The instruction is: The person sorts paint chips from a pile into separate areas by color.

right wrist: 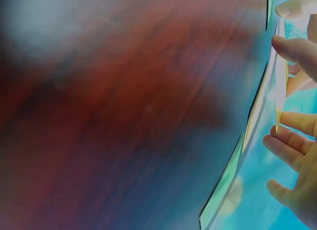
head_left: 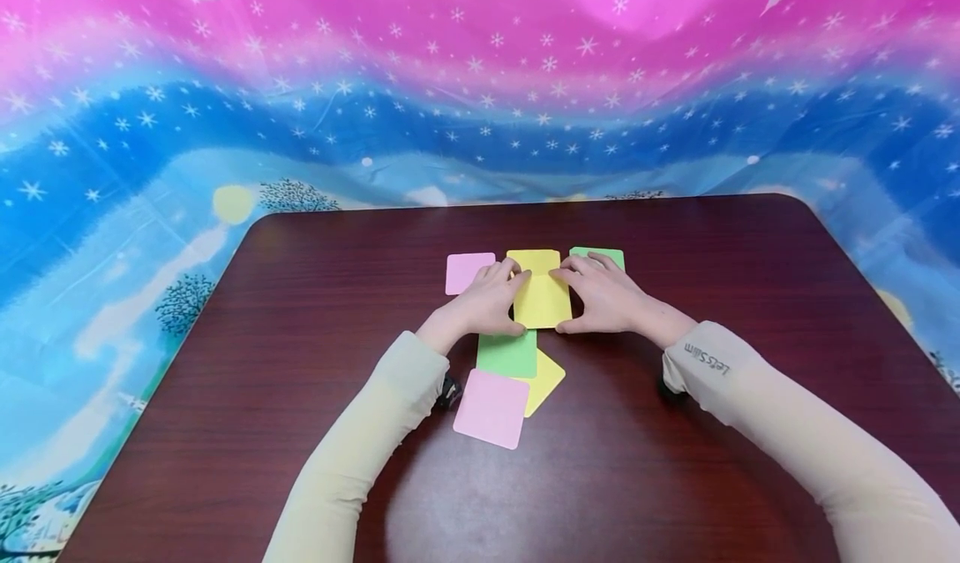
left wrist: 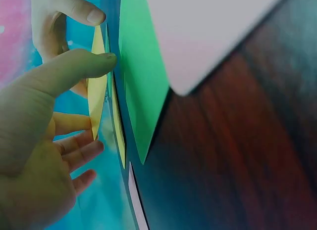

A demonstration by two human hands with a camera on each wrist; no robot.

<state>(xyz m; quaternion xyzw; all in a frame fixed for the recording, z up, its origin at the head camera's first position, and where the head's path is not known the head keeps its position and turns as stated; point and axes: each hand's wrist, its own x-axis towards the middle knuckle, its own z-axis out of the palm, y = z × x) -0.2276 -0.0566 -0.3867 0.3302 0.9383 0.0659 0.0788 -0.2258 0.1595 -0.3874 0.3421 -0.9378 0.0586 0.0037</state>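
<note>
Both hands hold a yellow square card just above the table, seen nearly edge-on in the wrist views. At its left edge, my left hand has the thumb low and the fingers higher up. My right hand grips the right edge in the same way. Behind the held card lies another yellow card. A pink card is beside the left hand, and a green card shows partly behind the right hand. Nearer lie a green card, a tilted yellow card and a pink card, overlapping.
The dark reddish-brown wooden table has rounded far corners. A pink and blue patterned cloth hangs behind it and along its sides. Dark wrist devices show below the cuffs.
</note>
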